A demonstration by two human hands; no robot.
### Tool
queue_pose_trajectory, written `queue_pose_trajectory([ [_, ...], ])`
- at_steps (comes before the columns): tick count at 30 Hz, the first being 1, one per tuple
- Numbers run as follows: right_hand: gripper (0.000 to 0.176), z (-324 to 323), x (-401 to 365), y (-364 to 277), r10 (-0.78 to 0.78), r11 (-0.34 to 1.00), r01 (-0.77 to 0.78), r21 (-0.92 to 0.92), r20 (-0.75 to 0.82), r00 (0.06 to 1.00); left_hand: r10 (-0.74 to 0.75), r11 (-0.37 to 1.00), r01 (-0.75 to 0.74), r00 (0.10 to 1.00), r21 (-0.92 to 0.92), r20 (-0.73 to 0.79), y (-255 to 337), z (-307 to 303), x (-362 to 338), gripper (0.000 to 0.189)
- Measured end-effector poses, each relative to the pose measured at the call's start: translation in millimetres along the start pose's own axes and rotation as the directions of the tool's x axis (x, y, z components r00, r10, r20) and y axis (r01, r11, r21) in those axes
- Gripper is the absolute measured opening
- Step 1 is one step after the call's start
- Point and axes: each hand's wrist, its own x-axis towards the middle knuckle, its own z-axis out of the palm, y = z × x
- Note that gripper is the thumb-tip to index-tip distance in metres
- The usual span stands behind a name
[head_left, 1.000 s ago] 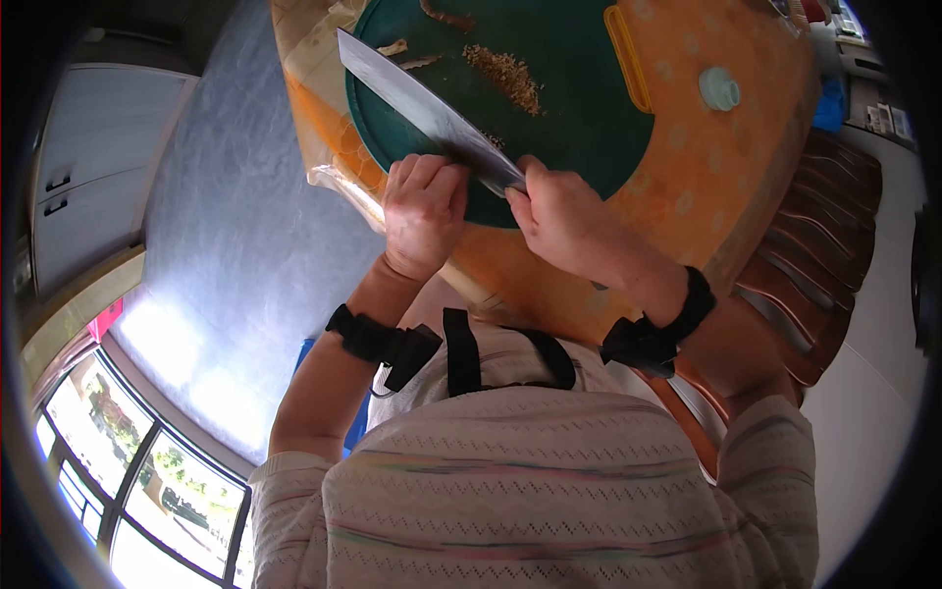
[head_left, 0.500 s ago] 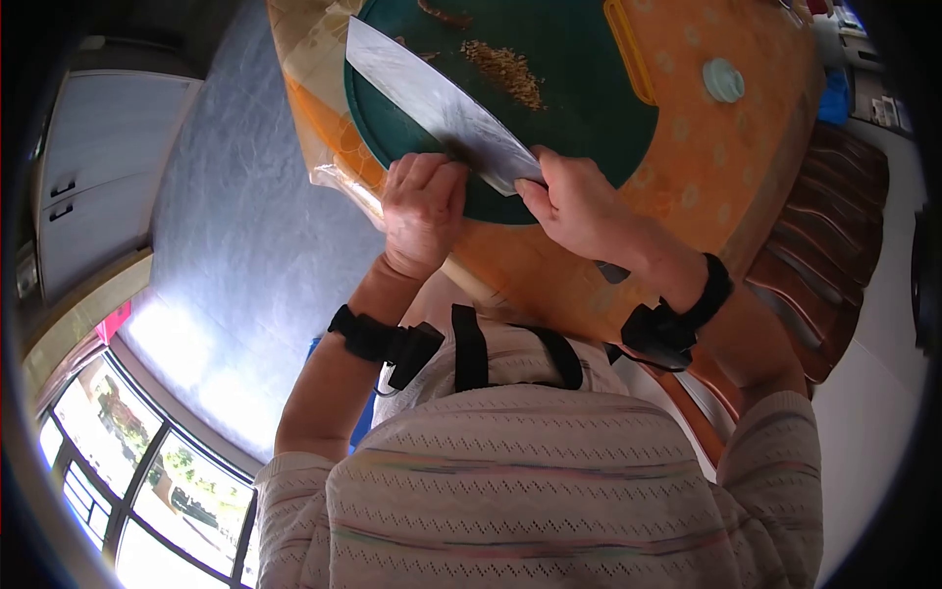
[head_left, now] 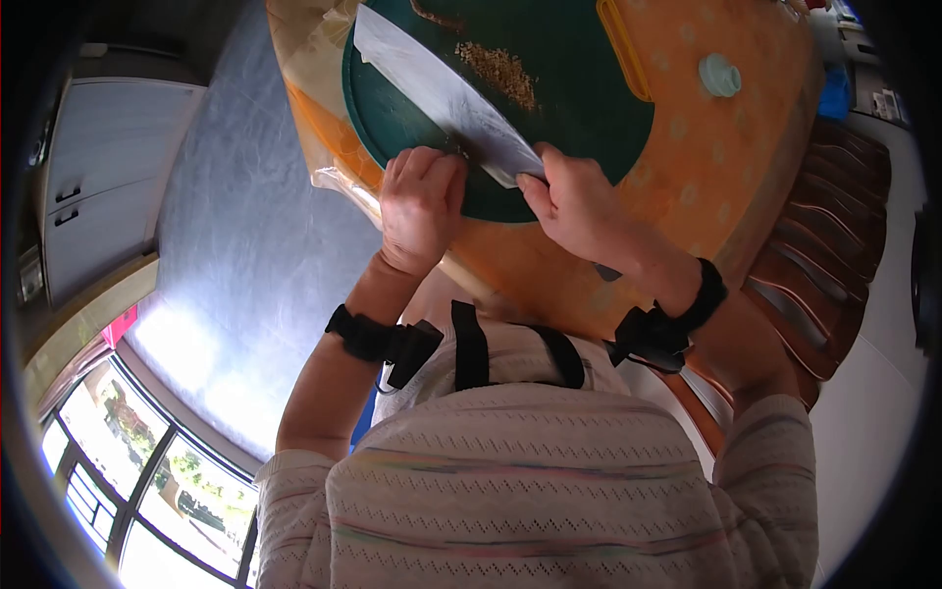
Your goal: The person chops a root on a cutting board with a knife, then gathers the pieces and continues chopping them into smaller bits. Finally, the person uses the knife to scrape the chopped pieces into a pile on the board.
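Observation:
A broad cleaver (head_left: 432, 93) lies slantwise over the round green cutting board (head_left: 584, 137), its tip toward the upper left. My right hand (head_left: 579, 201) is wrapped round its handle, thumb and finger pinching the blade's heel. At the board's near edge my left hand (head_left: 423, 201) is closed with curled fingers beside the blade; what it holds is hidden. Small bits show by its fingertips. Beyond the blade sits a heap of chopped tan bits (head_left: 498, 74), and a thin brown strip (head_left: 437, 15) lies near the top edge.
The board has a yellow handle (head_left: 626, 49) at its right. A pale green cap-like object (head_left: 719, 75) stands on the orange patterned tablecloth (head_left: 687, 147). A brown slatted wooden chair (head_left: 824, 245) is at the right of the table. Cabinets (head_left: 113, 167) and windows are at the left.
The cleaver blade has tilted slightly, showing more of its face, and bits now show beside my left fingertips. Both hands stay in nearly the same places.

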Motion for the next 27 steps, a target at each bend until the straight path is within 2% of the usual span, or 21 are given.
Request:
queue_pose_trajectory([
  [9, 0.016, -7, 0, -3, -0.019, 0.998, 0.021, -0.053, 0.035, 0.999, -0.060, 0.997, 0.058, 0.998, -0.049, -0.025, -2, -3, -4, 0.014],
  [14, 0.016, -10, -2, -12, -0.004, 0.997, 0.012, -0.072, 0.100, 0.995, -0.039, 0.999, 0.037, 0.998, -0.031, -0.054, -1, -5, -5, 0.016],
  [27, 0.015, 0, 3, -11, -0.006, 0.993, 0.021, -0.120, 0.123, 0.992, -0.046, 0.999, 0.046, 0.999, -0.002, -0.027, -1, -2, -4, 0.016],
])
